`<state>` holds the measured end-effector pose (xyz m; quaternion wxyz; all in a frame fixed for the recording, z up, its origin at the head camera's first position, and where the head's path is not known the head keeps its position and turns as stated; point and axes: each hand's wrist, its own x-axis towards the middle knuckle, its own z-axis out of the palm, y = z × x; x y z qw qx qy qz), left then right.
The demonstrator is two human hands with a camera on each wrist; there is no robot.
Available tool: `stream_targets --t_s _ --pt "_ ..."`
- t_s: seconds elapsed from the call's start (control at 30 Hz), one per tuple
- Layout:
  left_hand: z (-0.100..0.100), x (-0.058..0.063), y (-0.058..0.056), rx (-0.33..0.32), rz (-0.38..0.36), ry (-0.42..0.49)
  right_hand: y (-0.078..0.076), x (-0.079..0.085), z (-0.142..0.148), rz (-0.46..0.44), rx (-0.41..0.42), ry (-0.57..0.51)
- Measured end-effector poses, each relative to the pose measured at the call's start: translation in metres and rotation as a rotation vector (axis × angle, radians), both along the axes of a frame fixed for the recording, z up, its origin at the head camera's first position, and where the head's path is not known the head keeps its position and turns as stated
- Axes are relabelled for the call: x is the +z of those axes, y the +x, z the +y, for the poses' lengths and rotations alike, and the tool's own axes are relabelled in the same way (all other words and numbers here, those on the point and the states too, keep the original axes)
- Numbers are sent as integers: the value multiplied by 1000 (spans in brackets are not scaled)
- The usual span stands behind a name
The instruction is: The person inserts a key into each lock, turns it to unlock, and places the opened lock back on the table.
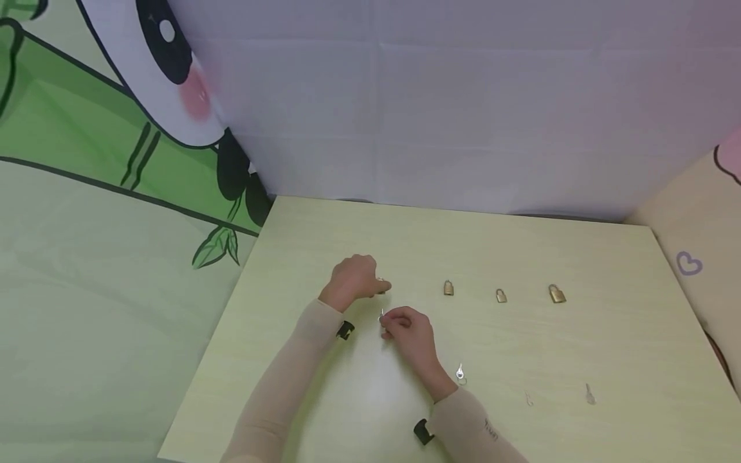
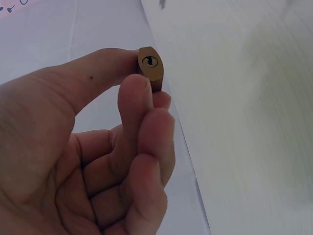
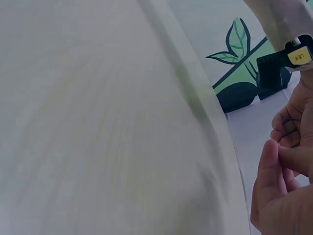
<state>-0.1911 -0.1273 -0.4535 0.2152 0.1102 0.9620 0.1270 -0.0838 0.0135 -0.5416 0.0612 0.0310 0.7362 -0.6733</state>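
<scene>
My left hand [image 1: 354, 278] pinches a small brass padlock [image 2: 150, 63] between thumb and fingertips, over the left part of the table. In the left wrist view the padlock's keyhole end faces the camera, while its shackle is hidden. Just nearer to me and to the right, my right hand [image 1: 412, 334] pinches a small silver key [image 1: 381, 315] by its head, the tip pointing away toward the padlock. Key and padlock are apart. From the right wrist view, the right fingertips [image 3: 270, 152] are seen pressed together, with the key hidden.
Right of my left hand stand three more brass padlocks [image 1: 448, 288] in a row on the pale wooden table [image 1: 498, 247]. Nearer lie three keys: one with a ring [image 1: 460, 372] beside my right wrist, a faint one [image 1: 529, 399], and another [image 1: 590, 394]. Printed cloth [image 1: 440, 116] hangs behind.
</scene>
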Motion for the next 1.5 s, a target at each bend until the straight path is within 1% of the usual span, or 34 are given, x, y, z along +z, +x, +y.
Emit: stream_targets --t_s 0.13,0.3,0.43,0.57,0.77,1.07,1.17,1.33,1.5 --pt "1 -2 1 -9 14 -9 -9 4 3 11 -17 -34" --pt "2 -2 3 -11 34 -18 -16 7 5 11 -9 -71" --pt "3 -2 4 -9 38 -20 -18 7 4 -10 -3 -88" --pt "5 -4 3 -29 45 -22 -19 10 5 -18 -8 -81" --pt "7 -1 4 -40 51 -20 -20 14 6 -30 -16 -93" --pt "4 5 3 -46 43 -25 -23 16 3 -60 -16 -168" --pt "4 7 3 -43 41 -17 -25 15 3 -63 -23 -194" --pt "5 7 2 -45 14 -4 -27 14 3 -70 -41 -214" --pt "7 5 3 -32 26 11 -29 15 2 -48 -83 -232"
